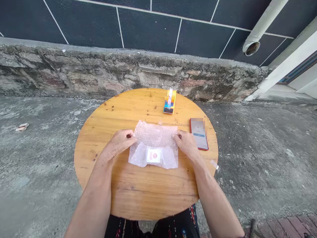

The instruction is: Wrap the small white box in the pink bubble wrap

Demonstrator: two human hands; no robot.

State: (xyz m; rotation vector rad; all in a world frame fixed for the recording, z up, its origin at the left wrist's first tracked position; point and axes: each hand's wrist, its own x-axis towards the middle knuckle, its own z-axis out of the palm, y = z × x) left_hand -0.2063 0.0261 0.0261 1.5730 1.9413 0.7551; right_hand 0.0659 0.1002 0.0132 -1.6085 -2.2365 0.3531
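A sheet of bubble wrap (158,135) lies spread on the round wooden table in front of me. Near its front edge sits a small white box (154,155) with a red print on top, with folds of the wrap on both sides of it. My left hand (122,141) is closed on the left edge of the sheet, thumb and finger pinched together. On the opposite edge, my right hand (185,141) pinches the wrap in the same way. Neither hand touches the box.
On the wooden table (143,195), a yellow and blue tape dispenser (170,101) stands at the back. A phone in a red case (199,134) lies right of my right hand. A strip of clear tape (215,164) hangs at the right rim. Behind is a stone-based wall (111,74).
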